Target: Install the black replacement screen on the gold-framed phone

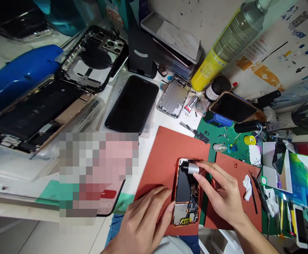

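An opened phone [183, 187] with an orange frame lies on a reddish-brown mat, its dark battery and circuit boards exposed. My left hand [146, 215] is at its left side, fingers curled and the thumb against the frame edge. Over the phone's top end, my right hand [223, 194] pinches a small silver rectangular part [193, 168] between thumb and forefinger. A dark strip shows at the left of that part; whether it is joined to the phone I cannot tell.
A reddish-brown mat [161, 155] lies under the phone; another mat [212, 211] to the right bears tweezers [258, 187]. Left are a black phone [132, 104] and another opened phone [37, 113]. A yellow spray can [217, 53] and a propped phone [233, 107] stand behind.
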Available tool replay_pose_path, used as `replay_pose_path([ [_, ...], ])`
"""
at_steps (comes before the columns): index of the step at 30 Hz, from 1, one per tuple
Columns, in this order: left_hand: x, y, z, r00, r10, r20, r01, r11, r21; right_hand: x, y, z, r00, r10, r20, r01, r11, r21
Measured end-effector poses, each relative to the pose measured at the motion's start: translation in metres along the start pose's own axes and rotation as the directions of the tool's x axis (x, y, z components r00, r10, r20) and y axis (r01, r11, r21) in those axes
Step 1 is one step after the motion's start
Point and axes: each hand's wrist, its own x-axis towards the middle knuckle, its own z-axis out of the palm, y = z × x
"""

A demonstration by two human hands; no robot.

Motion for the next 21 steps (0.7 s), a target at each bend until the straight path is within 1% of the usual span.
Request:
replay_pose_path([
  [9, 0.0007, 0.0009, 0.0002, 1.000, 0.005, -0.004, -0.005, 1.000, -0.005, -0.0003, 0.0019, -0.0020, 1.000, -0.004, 0.028, 0.005, 1.000, -0.021],
  [21, 0.0013, -0.0004, 0.0002, 1.000, 0.009, -0.012, -0.009, 1.000, 0.008, 0.0011, 0.0019, -0.0010, 1.000, -0.013, 0.021, 0.014, 1.000, -0.021],
])
